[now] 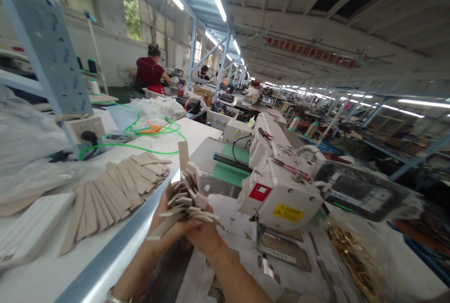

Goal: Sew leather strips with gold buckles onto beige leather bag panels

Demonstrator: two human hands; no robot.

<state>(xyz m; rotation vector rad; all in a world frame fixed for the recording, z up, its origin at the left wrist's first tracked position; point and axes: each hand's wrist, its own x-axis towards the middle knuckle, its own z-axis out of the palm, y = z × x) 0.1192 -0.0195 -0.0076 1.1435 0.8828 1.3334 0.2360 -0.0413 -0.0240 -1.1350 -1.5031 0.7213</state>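
A bundle of beige-grey strips (188, 195) is gathered between both hands in front of the sewing machine, its ends pointing in different directions. My left hand (165, 223) wraps round the bundle from the left and below. My right hand (206, 232) grips it from the right, touching the left hand underneath. More strips (116, 190) lie fanned out in overlapping rows on the white table (200, 129) at the left. The white sewing machine (281, 195) stands just right of the hands, above papers and scraps.
White stacked pieces (35, 228) lie at the lower left. A green cord (130, 146) crosses the table near a blue post (52, 45). A bag of gold-coloured parts (355, 256) and a wrapped screen (362, 190) are at the right. A person (149, 71) sits farther back.
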